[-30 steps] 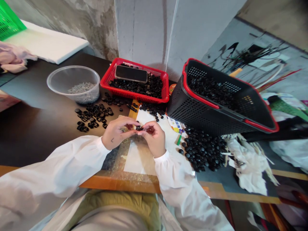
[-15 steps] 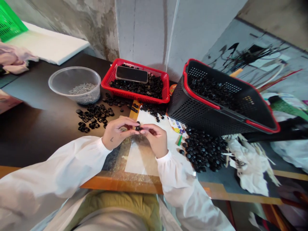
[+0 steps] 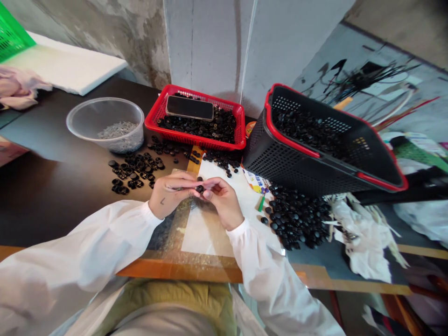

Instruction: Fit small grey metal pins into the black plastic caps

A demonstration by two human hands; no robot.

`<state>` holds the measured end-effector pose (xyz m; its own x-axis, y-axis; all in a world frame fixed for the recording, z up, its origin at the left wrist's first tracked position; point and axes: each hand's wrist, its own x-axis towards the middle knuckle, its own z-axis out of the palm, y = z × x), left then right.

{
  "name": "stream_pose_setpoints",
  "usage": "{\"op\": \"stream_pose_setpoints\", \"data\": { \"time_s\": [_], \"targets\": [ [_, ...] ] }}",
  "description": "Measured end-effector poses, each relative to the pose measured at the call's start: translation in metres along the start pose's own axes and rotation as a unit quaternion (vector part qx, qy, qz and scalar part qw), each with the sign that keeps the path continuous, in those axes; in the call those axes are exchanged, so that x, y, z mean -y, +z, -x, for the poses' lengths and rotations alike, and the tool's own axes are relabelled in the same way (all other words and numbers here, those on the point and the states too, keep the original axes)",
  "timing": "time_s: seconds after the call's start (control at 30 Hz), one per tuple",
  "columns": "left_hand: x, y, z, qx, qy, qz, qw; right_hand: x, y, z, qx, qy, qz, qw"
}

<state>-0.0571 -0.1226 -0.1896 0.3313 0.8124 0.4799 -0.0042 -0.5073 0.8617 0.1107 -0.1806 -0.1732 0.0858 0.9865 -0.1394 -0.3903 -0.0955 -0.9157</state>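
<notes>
My left hand (image 3: 172,192) and my right hand (image 3: 223,198) meet above a white sheet (image 3: 203,233), both closed at the fingertips around a small round black part (image 3: 199,188). Its exact kind is too small to make out. Left of my hands lies a loose group of black ring-like parts (image 3: 135,170) on the dark table. To the right is a heap of black round caps (image 3: 297,217). Smaller black pieces (image 3: 222,160) lie scattered beyond my fingers, at the sheet's far end.
A clear plastic bowl (image 3: 105,100) holds small metal pins. Behind stands a red basket (image 3: 196,141) of black parts with a phone (image 3: 189,108) on top. A tall black basket (image 3: 280,163) stands right. A green-handled tool (image 3: 262,203) and white gloves (image 3: 367,242) lie nearby.
My fingers have shifted slightly around the small black part, which is turned a little between them. Otherwise the view has only moved slightly.
</notes>
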Motion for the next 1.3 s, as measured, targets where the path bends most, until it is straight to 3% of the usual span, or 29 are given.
{"op": "stream_pose_setpoints", "data": {
  "time_s": [0.1, 0.2, 0.43, 0.6, 0.7, 0.8, 1.0, 1.17, 1.3],
  "targets": [
    [0.000, -0.001, -0.001, 0.001, 0.009, -0.001, 1.000, 0.001, 0.002, 0.002, 0.041, 0.055, -0.044, 0.997],
    [-0.001, -0.002, 0.000, 0.023, 0.021, -0.010, 0.999, -0.001, 0.002, 0.003, 0.035, 0.078, -0.063, 0.994],
    [-0.012, 0.004, 0.009, -0.009, 0.089, -0.026, 0.996, -0.009, 0.003, 0.006, 0.003, 0.071, -0.078, 0.994],
    [-0.012, 0.004, 0.013, 0.013, 0.110, -0.020, 0.994, -0.009, 0.004, 0.007, 0.017, 0.055, -0.058, 0.997],
    [-0.008, -0.002, 0.010, 0.024, 0.158, -0.105, 0.981, -0.008, 0.003, 0.005, 0.027, 0.033, -0.020, 0.999],
    [-0.005, -0.009, 0.004, 0.020, 0.199, -0.237, 0.951, -0.008, -0.001, 0.001, 0.037, 0.002, 0.037, 0.999],
    [-0.011, -0.008, -0.001, 0.012, 0.125, -0.252, 0.960, -0.007, -0.005, -0.003, 0.052, -0.053, 0.080, 0.994],
    [-0.007, -0.005, -0.001, 0.022, 0.160, -0.182, 0.970, -0.008, -0.007, -0.002, 0.056, -0.075, 0.154, 0.984],
    [-0.001, -0.007, -0.004, 0.048, 0.149, -0.176, 0.972, -0.007, -0.006, 0.003, 0.061, -0.111, 0.236, 0.963]
  ]
}}
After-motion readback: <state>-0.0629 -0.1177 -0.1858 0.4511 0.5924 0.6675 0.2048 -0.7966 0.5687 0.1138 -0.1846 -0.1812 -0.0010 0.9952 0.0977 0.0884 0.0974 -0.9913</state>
